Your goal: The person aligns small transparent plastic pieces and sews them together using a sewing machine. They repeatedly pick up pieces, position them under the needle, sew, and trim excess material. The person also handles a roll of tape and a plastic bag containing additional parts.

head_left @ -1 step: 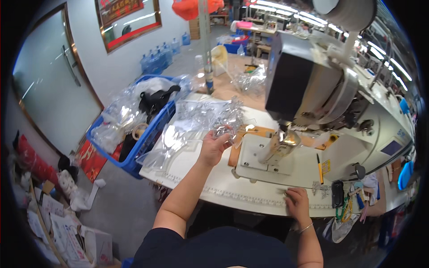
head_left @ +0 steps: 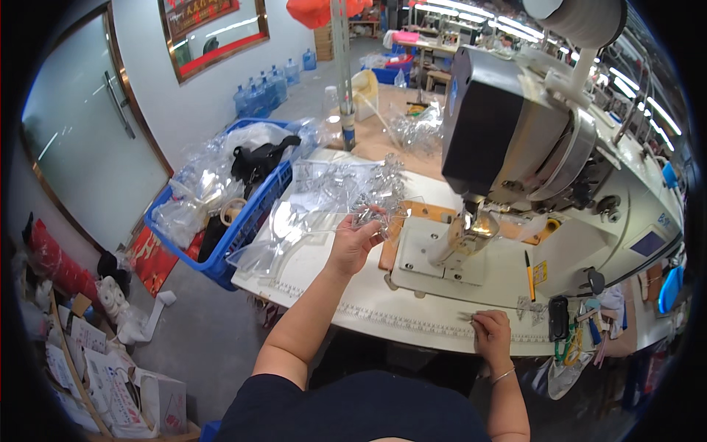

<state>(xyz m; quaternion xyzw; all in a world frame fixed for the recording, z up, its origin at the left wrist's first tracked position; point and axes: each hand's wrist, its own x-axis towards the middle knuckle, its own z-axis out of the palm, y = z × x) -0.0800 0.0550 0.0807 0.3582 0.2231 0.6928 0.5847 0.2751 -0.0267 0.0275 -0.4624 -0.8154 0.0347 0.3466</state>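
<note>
My left hand (head_left: 355, 243) is closed on clear plastic film (head_left: 368, 216), thumb on top, at the edge of a crumpled see-through heap left of the sewing machine (head_left: 508, 140). The heap spreads over the white machine table (head_left: 353, 295). Close to the table's front edge, my right hand (head_left: 492, 333) has its fingers curled together. A small thin greyish tip (head_left: 465, 317) pokes out beside its fingertips; its kind is too small to make out. The metal sewing bed (head_left: 442, 254) stands between and beyond my two hands.
At the left, a blue basket (head_left: 243, 243) holds plastic bags and black cloth. A yellow pen (head_left: 529, 280), a black oblong object (head_left: 559, 318) and hanging tools (head_left: 574, 346) are at the right. A measuring strip (head_left: 398, 321) runs along the front edge. Cartons (head_left: 110, 383) stand lower left.
The whole view has shifted slightly and is sharper. Both hands stay in nearly the same places, with their fingers closed as before.
</note>
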